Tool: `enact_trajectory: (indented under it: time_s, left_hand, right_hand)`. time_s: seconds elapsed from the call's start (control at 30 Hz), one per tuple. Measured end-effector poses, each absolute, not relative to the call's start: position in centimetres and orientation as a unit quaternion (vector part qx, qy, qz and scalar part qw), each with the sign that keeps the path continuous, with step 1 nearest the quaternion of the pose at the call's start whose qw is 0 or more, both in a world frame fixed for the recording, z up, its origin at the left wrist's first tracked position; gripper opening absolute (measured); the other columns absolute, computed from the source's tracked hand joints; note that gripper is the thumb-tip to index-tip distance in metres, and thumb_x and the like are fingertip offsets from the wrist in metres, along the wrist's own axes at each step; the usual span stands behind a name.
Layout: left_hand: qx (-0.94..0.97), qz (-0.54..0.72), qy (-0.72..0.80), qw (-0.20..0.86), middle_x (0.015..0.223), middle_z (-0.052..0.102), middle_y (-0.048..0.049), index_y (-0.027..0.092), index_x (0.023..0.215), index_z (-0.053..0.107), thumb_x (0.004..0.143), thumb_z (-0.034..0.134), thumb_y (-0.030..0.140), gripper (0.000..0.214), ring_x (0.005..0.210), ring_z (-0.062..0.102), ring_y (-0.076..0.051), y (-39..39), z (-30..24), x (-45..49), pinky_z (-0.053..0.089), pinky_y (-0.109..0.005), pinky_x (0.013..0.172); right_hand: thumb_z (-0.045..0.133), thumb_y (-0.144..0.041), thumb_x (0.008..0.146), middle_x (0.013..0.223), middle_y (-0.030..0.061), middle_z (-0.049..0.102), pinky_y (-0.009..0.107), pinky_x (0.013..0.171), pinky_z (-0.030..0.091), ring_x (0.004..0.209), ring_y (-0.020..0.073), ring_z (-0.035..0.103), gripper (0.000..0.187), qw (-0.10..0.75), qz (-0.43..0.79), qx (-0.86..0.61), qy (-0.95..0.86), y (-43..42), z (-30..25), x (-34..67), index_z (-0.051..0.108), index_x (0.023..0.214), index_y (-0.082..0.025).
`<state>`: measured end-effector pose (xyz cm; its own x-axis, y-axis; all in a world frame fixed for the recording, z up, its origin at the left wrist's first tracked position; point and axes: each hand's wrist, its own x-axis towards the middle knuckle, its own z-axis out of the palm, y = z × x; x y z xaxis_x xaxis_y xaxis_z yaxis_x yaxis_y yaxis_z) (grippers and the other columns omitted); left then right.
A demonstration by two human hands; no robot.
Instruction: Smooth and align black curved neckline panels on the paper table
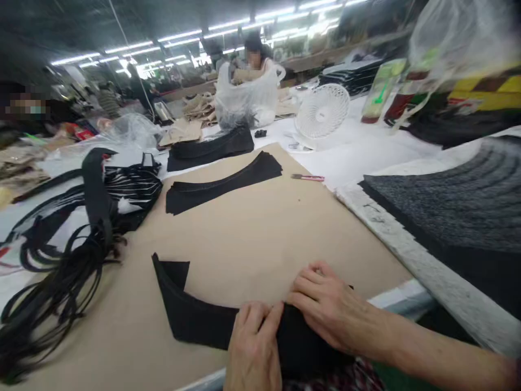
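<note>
Black, curved fabric strip (201, 326) under two bare hands, right at the near edge of the smooth tan sheet (228, 239)!

Left hand (254, 342) and right hand (325, 307) work side by side, fingers bent onto its upper edge; pinching or merely pressing, I can't tell. Its left end (177, 271) looks folded inward, so an uneven tug could skew the curve. Part overhangs the pale table edge (394, 296); if both hands loosen, it might slide off.
</note>
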<state>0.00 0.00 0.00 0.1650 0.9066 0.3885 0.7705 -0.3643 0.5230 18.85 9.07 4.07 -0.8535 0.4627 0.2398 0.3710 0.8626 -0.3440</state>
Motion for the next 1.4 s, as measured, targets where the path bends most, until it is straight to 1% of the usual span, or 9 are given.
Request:
enact_trajectory:
  time_s: [0.23, 0.47, 0.63, 0.83, 0.9, 1.0, 1.17, 1.27, 1.4]
  left_hand:
    - [0.8, 0.299, 0.506, 0.117, 0.09, 0.058, -0.0072, 0.018, 0.131, 0.053, 0.089, 0.041, 0.007, 0.045, 0.085, 0.051, -0.019, 0.3, 0.3, -1.0, 0.049, -0.033, 0.077]
    - [0.806, 0.301, 0.501, 0.094, 0.092, 0.058, -0.0084, 0.016, 0.131, 0.053, 0.091, 0.04, 0.01, 0.043, 0.085, 0.051, -0.02, 0.2, 0.0, -1.1, 0.049, -0.034, 0.078]
    - [0.839, 0.254, 0.481, 0.025, 0.092, 0.059, -0.0098, 0.011, 0.129, 0.053, 0.092, 0.037, 0.012, 0.041, 0.082, 0.053, -0.02, 0.5, 0.2, -1.5, 0.05, -0.034, 0.074]
    - [0.879, 0.189, 0.427, -0.1, 0.102, 0.063, -0.0127, 0.006, 0.13, 0.053, 0.09, 0.04, 0.012, 0.042, 0.091, 0.056, -0.023, 0.7, 0.0, -2.2, 0.051, -0.033, 0.074]
    - [0.88, 0.185, 0.428, -0.094, 0.102, 0.064, -0.0125, 0.006, 0.13, 0.052, 0.09, 0.04, 0.012, 0.042, 0.09, 0.056, -0.023, 0.8, 0.1, -2.3, 0.051, -0.033, 0.073]
    - [0.872, 0.215, 0.439, -0.028, 0.096, 0.063, -0.0108, 0.009, 0.129, 0.052, 0.091, 0.04, 0.012, 0.04, 0.083, 0.056, -0.021, 0.9, 0.4, -2.3, 0.05, -0.032, 0.071]
    - [0.82, 0.301, 0.484, 0.063, 0.095, 0.062, -0.0088, 0.014, 0.13, 0.05, 0.09, 0.038, 0.007, 0.043, 0.086, 0.054, -0.018, 0.8, 0.5, -1.8, 0.049, -0.033, 0.079]
    - [0.826, 0.289, 0.482, 0.053, 0.093, 0.061, -0.009, 0.014, 0.13, 0.052, 0.091, 0.038, 0.01, 0.042, 0.084, 0.054, -0.019, 0.7, 0.4, -1.7, 0.048, -0.034, 0.075]
    - [0.863, 0.225, 0.45, -0.049, 0.096, 0.063, -0.0105, 0.01, 0.129, 0.054, 0.09, 0.039, 0.013, 0.042, 0.086, 0.055, -0.022, 0.8, 0.3, -2.0, 0.046, -0.034, 0.072]
  right_hand:
    - [0.04, -0.008, 0.09, 0.089, 0.0056, 0.056, 0.041, 0.081, 0.028, 0.084, 0.0217, 0.044, 0.02, 0.162, 0.13, -0.227, -0.951, 8.9, 3.9, 19.4, 0.057, 0.096, -0.017]
    - [0.04, -0.009, 0.092, 0.09, 0.0055, 0.057, 0.041, 0.082, 0.03, 0.084, 0.0213, 0.045, 0.019, 0.167, 0.115, -0.223, -0.953, 8.8, 3.6, 19.4, 0.057, 0.096, -0.016]
    - [0.038, -0.008, 0.094, 0.088, 0.005, 0.057, 0.041, 0.083, 0.03, 0.081, 0.0204, 0.045, 0.02, 0.169, 0.099, -0.217, -0.956, 8.6, 3.4, 19.6, 0.057, 0.095, -0.015]
    - [0.036, -0.007, 0.095, 0.082, 0.0042, 0.056, 0.039, 0.083, 0.029, 0.077, 0.0196, 0.045, 0.024, 0.188, 0.076, -0.2, -0.959, 8.5, 3.6, 19.6, 0.059, 0.092, -0.015]
    - [0.036, -0.007, 0.096, 0.082, 0.0039, 0.056, 0.039, 0.083, 0.029, 0.077, 0.0197, 0.045, 0.025, 0.193, 0.068, -0.2, -0.958, 8.5, 3.7, 19.6, 0.059, 0.092, -0.015]
    - [0.034, -0.007, 0.096, 0.082, 0.0042, 0.056, 0.039, 0.083, 0.029, 0.076, 0.0195, 0.046, 0.027, 0.192, 0.062, -0.196, -0.96, 8.4, 3.8, 19.7, 0.059, 0.089, -0.015]
    - [0.033, -0.007, 0.097, 0.083, 0.0043, 0.056, 0.04, 0.083, 0.029, 0.077, 0.0198, 0.046, 0.027, 0.194, 0.056, -0.194, -0.96, 8.3, 3.7, 19.8, 0.059, 0.092, -0.014]
    - [0.032, -0.007, 0.098, 0.084, 0.0043, 0.057, 0.04, 0.084, 0.029, 0.078, 0.0202, 0.046, 0.028, 0.192, 0.057, -0.197, -0.96, 8.2, 3.6, 19.8, 0.059, 0.093, -0.014]
    - [0.033, -0.01, 0.099, 0.083, 0.0042, 0.057, 0.04, 0.085, 0.029, 0.078, 0.0201, 0.046, 0.027, 0.189, 0.052, -0.197, -0.961, 8.2, 3.7, 19.7, 0.06, 0.095, -0.014]
